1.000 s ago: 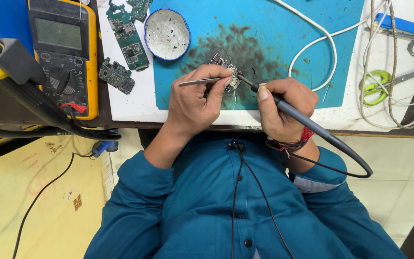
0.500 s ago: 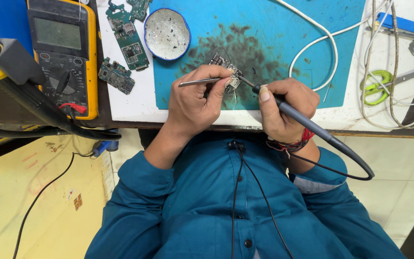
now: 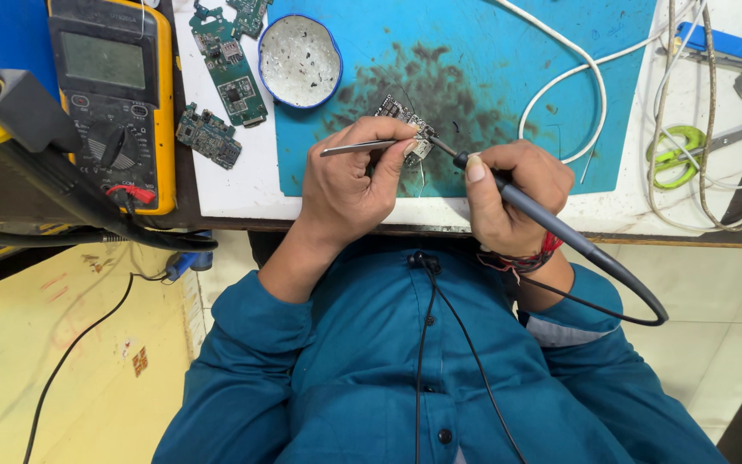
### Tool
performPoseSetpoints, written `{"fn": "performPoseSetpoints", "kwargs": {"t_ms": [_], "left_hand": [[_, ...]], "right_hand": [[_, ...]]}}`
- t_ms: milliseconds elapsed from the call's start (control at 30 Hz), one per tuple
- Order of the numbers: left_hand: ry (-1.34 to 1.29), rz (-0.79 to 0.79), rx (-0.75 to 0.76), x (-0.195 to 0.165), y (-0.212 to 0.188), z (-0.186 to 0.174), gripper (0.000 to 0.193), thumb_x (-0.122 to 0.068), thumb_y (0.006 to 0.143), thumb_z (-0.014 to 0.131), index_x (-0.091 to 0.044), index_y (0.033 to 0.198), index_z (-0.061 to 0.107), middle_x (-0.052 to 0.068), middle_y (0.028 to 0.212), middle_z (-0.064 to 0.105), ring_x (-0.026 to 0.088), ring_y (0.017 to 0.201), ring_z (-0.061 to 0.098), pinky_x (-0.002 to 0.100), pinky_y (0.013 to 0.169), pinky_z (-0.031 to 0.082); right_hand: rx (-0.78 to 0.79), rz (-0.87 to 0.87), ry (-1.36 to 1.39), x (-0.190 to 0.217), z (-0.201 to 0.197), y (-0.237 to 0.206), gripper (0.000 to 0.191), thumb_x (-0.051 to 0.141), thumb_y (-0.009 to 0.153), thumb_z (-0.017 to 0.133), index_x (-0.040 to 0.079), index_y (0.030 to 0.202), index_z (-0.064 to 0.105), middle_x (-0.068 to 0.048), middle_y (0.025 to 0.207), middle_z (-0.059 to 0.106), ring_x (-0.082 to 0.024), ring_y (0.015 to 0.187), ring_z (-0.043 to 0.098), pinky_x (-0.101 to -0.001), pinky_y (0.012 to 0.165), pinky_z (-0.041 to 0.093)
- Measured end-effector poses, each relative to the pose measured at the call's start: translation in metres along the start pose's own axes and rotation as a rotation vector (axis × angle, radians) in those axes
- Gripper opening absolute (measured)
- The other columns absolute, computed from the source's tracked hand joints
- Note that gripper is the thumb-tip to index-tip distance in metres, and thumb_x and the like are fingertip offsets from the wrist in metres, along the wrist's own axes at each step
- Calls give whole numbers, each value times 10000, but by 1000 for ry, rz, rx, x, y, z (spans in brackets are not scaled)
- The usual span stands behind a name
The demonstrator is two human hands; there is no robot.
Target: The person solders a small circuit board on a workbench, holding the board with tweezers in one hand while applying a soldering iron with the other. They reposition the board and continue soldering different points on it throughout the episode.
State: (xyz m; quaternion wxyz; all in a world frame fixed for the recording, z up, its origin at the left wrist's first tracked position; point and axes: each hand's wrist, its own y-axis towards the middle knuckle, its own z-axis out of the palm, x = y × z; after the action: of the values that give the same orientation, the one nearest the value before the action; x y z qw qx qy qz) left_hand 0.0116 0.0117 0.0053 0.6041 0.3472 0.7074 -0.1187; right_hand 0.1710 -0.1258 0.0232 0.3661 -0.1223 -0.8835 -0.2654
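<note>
Left hand (image 3: 349,185) pinches slim metal tweezers (image 3: 358,148); right hand (image 3: 508,193) grips a dark soldering iron (image 3: 543,219), tip on the small board (image 3: 405,120) at centre. Scorched blue mat (image 3: 474,60) beneath. Nothing has shifted since the earlier frame.

Mat (image 3: 611,51) teal-blue with dark sooty smudges, bench edge white. Multimeter (image 3: 113,94) yellow with grey face, boards (image 3: 232,73) green, dish (image 3: 300,60) white with blue rim. Soldering iron (image 3: 551,225) dark grey, shirt (image 3: 405,378) teal.

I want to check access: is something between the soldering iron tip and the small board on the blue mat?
Nothing visible. The right hand holds the soldering iron with its tip at the small board. The left hand holds tweezers beside it, not across.
</note>
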Motion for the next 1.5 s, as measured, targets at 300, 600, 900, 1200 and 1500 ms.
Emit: {"fn": "performPoseSetpoints", "kwargs": {"t_ms": [300,600,900,1200,1500], "left_hand": [[2,4,2,0,-1,0,96,-51,1016,730,-61,1096,677,80,931,743,171,754,721,286,667,544],[12,-20,-12,0,-1,-1,99,-52,1014,731,-63,1099,681,78,909,736,171,741,707,291,666,536],[13,-26,-13,1,-1,0,100,-48,1009,727,-62,1098,683,75,896,733,164,728,709,283,651,537],[12,-19,-14,1,-1,1,101,-52,1009,728,-61,1098,682,78,902,735,164,730,708,287,654,539],[14,-15,-12,1,0,0,101,-51,1011,725,-62,1099,677,77,901,738,168,732,715,289,654,537]], "right_hand": [[12,-7,-7,-1,-1,0,118,44,1000,724,6,916,650,-108,774,636,-208,588,572,-316,565,407],[10,-11,-3,0,1,0,114,44,997,729,3,919,656,-109,765,630,-213,585,572,-319,563,406],[15,-10,-3,-1,0,1,117,50,997,728,3,917,657,-105,756,621,-220,611,565,-320,561,400],[12,-2,3,-1,-1,0,124,40,1003,721,3,914,643,-112,788,645,-212,591,579,-314,568,415],[8,-2,-4,-1,-1,0,120,34,995,718,6,906,643,-111,793,648,-211,596,583,-315,570,419]]}}
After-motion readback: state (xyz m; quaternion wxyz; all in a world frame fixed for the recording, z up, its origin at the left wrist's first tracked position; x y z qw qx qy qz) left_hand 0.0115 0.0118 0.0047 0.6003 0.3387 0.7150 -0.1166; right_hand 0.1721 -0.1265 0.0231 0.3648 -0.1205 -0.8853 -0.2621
